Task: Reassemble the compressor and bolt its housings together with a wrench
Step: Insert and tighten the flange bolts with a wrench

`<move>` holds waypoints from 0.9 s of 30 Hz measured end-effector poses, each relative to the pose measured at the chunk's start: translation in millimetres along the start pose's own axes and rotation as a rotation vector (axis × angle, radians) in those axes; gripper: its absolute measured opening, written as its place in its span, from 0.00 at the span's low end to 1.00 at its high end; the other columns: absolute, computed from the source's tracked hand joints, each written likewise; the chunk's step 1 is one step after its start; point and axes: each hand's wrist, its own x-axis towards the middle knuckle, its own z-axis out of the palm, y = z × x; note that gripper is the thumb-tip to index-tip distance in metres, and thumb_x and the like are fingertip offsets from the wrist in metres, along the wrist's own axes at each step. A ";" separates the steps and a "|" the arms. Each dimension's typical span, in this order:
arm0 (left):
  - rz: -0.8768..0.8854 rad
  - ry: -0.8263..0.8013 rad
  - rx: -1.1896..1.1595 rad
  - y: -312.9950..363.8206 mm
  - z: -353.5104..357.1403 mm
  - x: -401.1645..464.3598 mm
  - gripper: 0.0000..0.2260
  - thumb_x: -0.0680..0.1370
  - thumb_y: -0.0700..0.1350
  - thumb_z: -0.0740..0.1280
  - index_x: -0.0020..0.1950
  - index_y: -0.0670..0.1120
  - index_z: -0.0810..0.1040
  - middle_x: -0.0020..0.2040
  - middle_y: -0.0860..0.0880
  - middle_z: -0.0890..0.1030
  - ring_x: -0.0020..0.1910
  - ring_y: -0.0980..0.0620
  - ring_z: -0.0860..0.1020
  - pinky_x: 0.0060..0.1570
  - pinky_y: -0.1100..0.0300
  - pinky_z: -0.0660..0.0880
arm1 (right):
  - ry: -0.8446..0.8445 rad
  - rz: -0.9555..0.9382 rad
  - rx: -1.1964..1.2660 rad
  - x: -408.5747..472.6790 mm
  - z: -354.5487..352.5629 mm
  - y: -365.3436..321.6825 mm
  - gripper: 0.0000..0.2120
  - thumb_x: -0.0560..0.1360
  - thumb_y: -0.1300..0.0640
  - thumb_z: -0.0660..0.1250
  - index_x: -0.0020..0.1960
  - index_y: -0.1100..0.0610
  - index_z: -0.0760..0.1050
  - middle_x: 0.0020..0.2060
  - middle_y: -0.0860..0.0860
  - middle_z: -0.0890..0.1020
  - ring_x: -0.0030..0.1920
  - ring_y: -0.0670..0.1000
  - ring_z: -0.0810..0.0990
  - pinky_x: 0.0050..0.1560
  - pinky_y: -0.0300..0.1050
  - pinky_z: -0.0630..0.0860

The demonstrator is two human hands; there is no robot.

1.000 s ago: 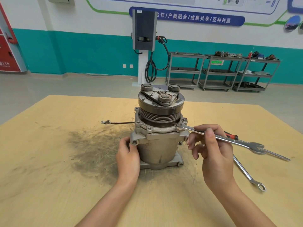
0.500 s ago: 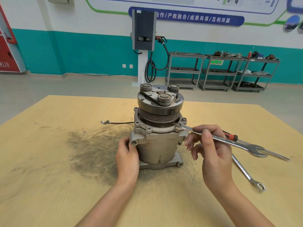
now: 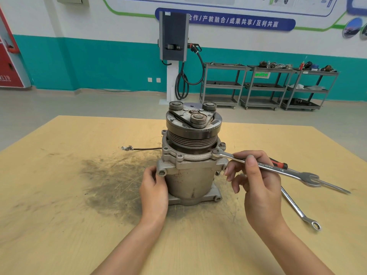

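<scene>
A grey metal compressor (image 3: pixel 189 179) stands upright mid-table, its grooved pulley and clutch plate on top. My left hand (image 3: pixel 154 187) grips the left side of its lower housing, thumb by a mounting lug. My right hand (image 3: pixel 256 181) pinches the shank of a combination wrench (image 3: pixel 278 169). The wrench's ring end sits on a bolt (image 3: pixel 215 151) at the right of the housing flange, and its open end points right. A second bolt head (image 3: pixel 222 144) shows just behind it.
A second wrench (image 3: pixel 297 208) and a red-handled screwdriver (image 3: pixel 325 184) lie on the wooden table (image 3: pixel 59 195) to the right. A thin black wire (image 3: pixel 143 149) runs left from the compressor. A dark grime patch stains the table on the left. Shelving carts stand far behind.
The wrench handle has swung slightly away from me with my right hand, its ring end staying on the bolt. My left hand keeps its hold on the housing.
</scene>
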 end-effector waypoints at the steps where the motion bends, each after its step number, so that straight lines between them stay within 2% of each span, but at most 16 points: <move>1: 0.000 0.000 -0.002 0.3 0.0 -0.1 0.09 0.82 0.42 0.59 0.55 0.53 0.76 0.51 0.54 0.80 0.52 0.57 0.77 0.53 0.53 0.73 | 0.003 0.016 0.016 0.8 -0.6 0.1 0.09 0.78 0.56 0.57 0.46 0.57 0.74 0.31 0.54 0.79 0.32 0.51 0.75 0.27 0.38 0.68; 6: -0.002 -0.003 -0.006 0.3 -0.2 0.0 0.08 0.82 0.43 0.59 0.56 0.52 0.76 0.52 0.53 0.81 0.52 0.56 0.77 0.53 0.53 0.73 | -0.007 0.091 0.107 3.8 -2.3 -0.2 0.10 0.77 0.55 0.58 0.47 0.61 0.73 0.31 0.56 0.78 0.32 0.51 0.74 0.26 0.38 0.68; 13: 0.002 -0.004 -0.004 0.0 -0.2 -0.3 0.08 0.82 0.44 0.59 0.56 0.52 0.76 0.51 0.55 0.80 0.52 0.58 0.77 0.52 0.54 0.72 | -0.009 0.117 0.120 4.9 -3.7 0.3 0.10 0.77 0.54 0.58 0.47 0.60 0.73 0.32 0.56 0.78 0.32 0.51 0.74 0.26 0.38 0.67; 19: -0.003 -0.006 0.000 0.0 0.2 -0.2 0.08 0.82 0.44 0.59 0.56 0.52 0.76 0.51 0.55 0.80 0.51 0.60 0.76 0.51 0.55 0.72 | -0.022 0.012 0.009 1.4 -2.7 1.8 0.09 0.79 0.56 0.57 0.47 0.59 0.73 0.31 0.55 0.79 0.32 0.52 0.75 0.27 0.38 0.68; 22: 0.000 0.002 0.004 0.0 0.2 -0.3 0.08 0.82 0.43 0.59 0.56 0.50 0.77 0.51 0.54 0.81 0.52 0.57 0.77 0.52 0.54 0.72 | -0.022 -0.046 -0.049 -1.2 -1.1 2.5 0.08 0.80 0.56 0.58 0.48 0.57 0.74 0.31 0.54 0.79 0.32 0.51 0.75 0.28 0.38 0.69; 27: 0.001 0.001 0.016 1.2 -0.1 -0.7 0.10 0.82 0.41 0.58 0.57 0.49 0.77 0.52 0.51 0.81 0.53 0.53 0.77 0.53 0.52 0.73 | -0.045 -0.128 -0.142 -4.4 2.5 1.6 0.07 0.79 0.50 0.59 0.49 0.48 0.75 0.33 0.51 0.80 0.34 0.51 0.76 0.35 0.36 0.71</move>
